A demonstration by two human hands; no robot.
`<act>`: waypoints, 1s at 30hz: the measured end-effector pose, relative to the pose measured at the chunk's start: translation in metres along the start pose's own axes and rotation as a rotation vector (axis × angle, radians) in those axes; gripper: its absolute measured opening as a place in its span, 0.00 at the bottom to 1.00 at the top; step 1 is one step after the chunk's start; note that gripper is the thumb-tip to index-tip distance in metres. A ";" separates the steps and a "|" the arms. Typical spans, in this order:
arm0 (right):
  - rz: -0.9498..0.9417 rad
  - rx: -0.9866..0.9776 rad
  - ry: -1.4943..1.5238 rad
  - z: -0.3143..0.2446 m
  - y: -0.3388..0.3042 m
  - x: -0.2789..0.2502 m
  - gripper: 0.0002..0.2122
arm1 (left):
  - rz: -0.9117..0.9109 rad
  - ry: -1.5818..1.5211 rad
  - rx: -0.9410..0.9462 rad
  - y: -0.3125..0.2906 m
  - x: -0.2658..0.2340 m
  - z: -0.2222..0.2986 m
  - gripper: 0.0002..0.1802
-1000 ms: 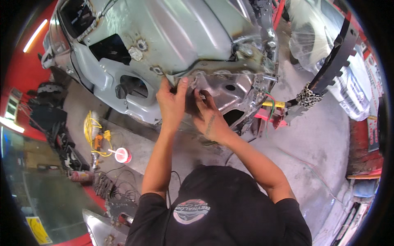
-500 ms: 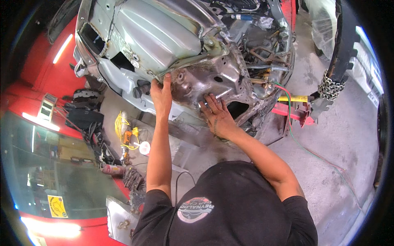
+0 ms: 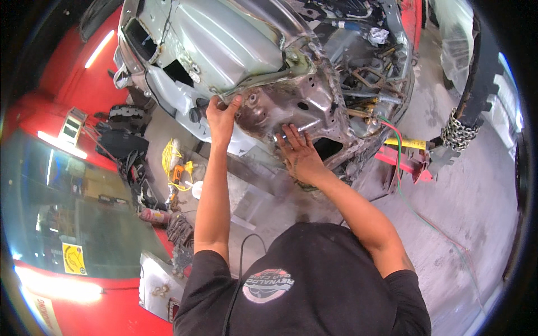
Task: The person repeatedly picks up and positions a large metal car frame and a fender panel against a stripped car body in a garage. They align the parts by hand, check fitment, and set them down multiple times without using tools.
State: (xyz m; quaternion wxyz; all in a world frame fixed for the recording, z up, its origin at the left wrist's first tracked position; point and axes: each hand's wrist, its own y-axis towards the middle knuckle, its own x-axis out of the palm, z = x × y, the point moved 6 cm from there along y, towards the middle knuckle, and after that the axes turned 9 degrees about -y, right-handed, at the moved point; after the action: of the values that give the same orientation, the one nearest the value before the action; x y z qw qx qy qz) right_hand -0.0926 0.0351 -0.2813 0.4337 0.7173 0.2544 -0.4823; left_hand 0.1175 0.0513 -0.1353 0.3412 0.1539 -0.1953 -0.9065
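A bare, dull metal car body panel with round holes sits against the pale green-silver bodywork of a stripped car. My left hand grips the panel's left edge, thumb on the near face and fingers curled at the rim where it meets the bodywork. My right hand lies flat on the panel's lower part, fingers spread, beside a large dark opening. What lies beneath that palm is hidden.
Tools and rusty parts fill the open bay at right. A chain wraps a dark post beside a yellow bar. Red and green hoses trail across the floor. An orange power tool with yellow cord lies left, near a red vehicle.
The view has shifted, moving the car slightly right in the picture. My left fingers have curled more at the panel's edge; my right hand stays flat on the panel.
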 end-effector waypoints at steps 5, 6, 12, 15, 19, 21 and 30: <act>0.044 -0.002 0.006 0.004 -0.001 0.009 0.35 | 0.057 0.061 0.063 -0.006 0.006 0.008 0.23; 0.027 0.004 -0.018 0.001 -0.001 0.005 0.35 | 0.071 0.143 0.081 -0.004 0.004 0.008 0.23; 0.039 0.014 0.012 -0.005 -0.003 -0.003 0.33 | 0.120 0.256 0.108 0.001 0.000 -0.001 0.25; 0.021 0.010 0.008 -0.007 0.001 -0.005 0.33 | 0.106 0.131 0.172 0.002 0.001 -0.004 0.25; 0.030 0.022 -0.016 -0.004 0.001 -0.006 0.36 | 0.057 0.143 0.139 0.002 0.004 0.005 0.25; -0.019 0.020 -0.026 -0.005 0.001 -0.010 0.33 | 0.077 0.079 0.093 0.005 -0.003 -0.003 0.24; -0.003 0.008 -0.038 -0.006 0.001 -0.004 0.31 | 0.058 0.211 0.089 0.011 -0.013 -0.002 0.25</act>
State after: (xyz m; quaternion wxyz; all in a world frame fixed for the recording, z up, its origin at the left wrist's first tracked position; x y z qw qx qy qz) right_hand -0.0905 0.0403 -0.2760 0.4347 0.7093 0.2453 -0.4977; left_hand 0.1336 0.0519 -0.1299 0.3786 0.2578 -0.2029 -0.8655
